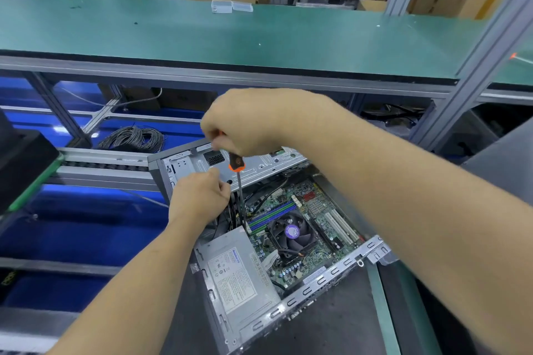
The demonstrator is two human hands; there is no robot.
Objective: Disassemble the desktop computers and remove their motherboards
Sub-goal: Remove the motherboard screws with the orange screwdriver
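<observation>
An open grey desktop case (pixel 317 281) lies on the dark work surface. Inside it sit a green motherboard (pixel 310 204) with a black CPU fan (pixel 291 232) and a grey power supply (pixel 235 274). My right hand (pixel 245 121) grips a screwdriver (pixel 238 170) with a black and orange handle. Its shaft points down to the board's left edge beside the memory slots. My left hand (pixel 199 196) rests at the case's front left, fingers curled by the black cables; what they hold is hidden.
A green shelf (pixel 230 34) spans above, with a small clear plastic box (pixel 230 6) on it. A coil of grey cable (pixel 134 138) lies on the blue floor at left. A roller conveyor (pixel 101 166) runs behind the case. Cardboard boxes stand at the back.
</observation>
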